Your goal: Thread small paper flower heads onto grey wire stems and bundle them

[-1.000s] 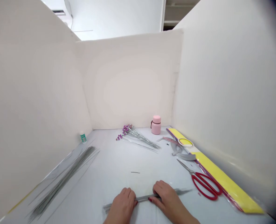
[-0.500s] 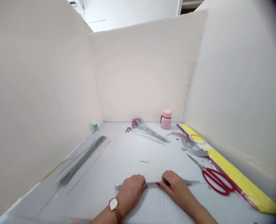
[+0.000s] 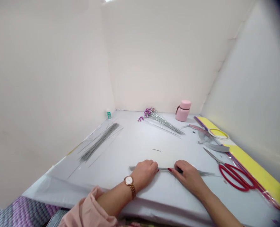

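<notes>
My left hand (image 3: 145, 171), with a watch on its wrist, is closed over the left part of a thin grey strip (image 3: 163, 169) lying crosswise on the table. My right hand (image 3: 188, 175) is closed over the strip farther right, thumb pressed along it. Something dark shows under the right fingers; I cannot make out what it is. Fine wire-like ends stick out past the right hand. A short piece of wire (image 3: 156, 150) lies just beyond the hands. Red-handled scissors (image 3: 236, 176) lie to the right, blades pointing away from me.
A bundle of thin wires (image 3: 99, 142) lies left. Behind are purple-tipped silvery stems (image 3: 165, 121), a pink flask (image 3: 183, 112) and a small green-labelled container (image 3: 109, 114). On the right lie yellow sheets (image 3: 253, 167), a tape ring (image 3: 209, 133) and grey curved strips (image 3: 217, 147). White walls enclose the table.
The camera view has tilted down and shifted left, so the table's front edge and my pink sleeve now show. Both hands stay closed on the strip, about the same distance apart.
</notes>
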Tool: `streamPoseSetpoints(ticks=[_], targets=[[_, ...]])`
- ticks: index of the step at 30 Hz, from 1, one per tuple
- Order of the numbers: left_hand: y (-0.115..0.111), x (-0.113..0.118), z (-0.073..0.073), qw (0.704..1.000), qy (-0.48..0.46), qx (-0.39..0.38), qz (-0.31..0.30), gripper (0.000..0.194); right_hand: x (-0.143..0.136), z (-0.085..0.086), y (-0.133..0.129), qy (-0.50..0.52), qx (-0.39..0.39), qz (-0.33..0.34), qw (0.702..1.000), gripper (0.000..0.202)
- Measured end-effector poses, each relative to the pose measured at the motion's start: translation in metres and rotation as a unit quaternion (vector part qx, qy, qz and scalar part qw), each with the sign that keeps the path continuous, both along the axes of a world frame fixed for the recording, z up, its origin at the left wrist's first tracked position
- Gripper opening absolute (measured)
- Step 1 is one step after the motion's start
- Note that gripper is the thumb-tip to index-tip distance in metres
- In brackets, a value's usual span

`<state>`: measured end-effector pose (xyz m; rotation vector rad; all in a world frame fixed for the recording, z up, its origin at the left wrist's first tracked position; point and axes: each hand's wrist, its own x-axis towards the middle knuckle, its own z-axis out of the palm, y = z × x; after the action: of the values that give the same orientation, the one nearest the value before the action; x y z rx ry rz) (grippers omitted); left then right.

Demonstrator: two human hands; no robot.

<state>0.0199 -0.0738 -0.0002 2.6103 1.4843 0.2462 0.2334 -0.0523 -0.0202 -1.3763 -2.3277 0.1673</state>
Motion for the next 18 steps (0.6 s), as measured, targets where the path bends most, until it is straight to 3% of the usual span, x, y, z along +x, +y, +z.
streamPoseSetpoints(ticks=[18], targets=[[0.0007, -0.0019, -0.0009, 1.000, -0.024, 0.019, 0.002, 0.015, -0.0014, -0.0004, 0.0013, -0.009, 0.018, -0.008, 1.000, 0.027]])
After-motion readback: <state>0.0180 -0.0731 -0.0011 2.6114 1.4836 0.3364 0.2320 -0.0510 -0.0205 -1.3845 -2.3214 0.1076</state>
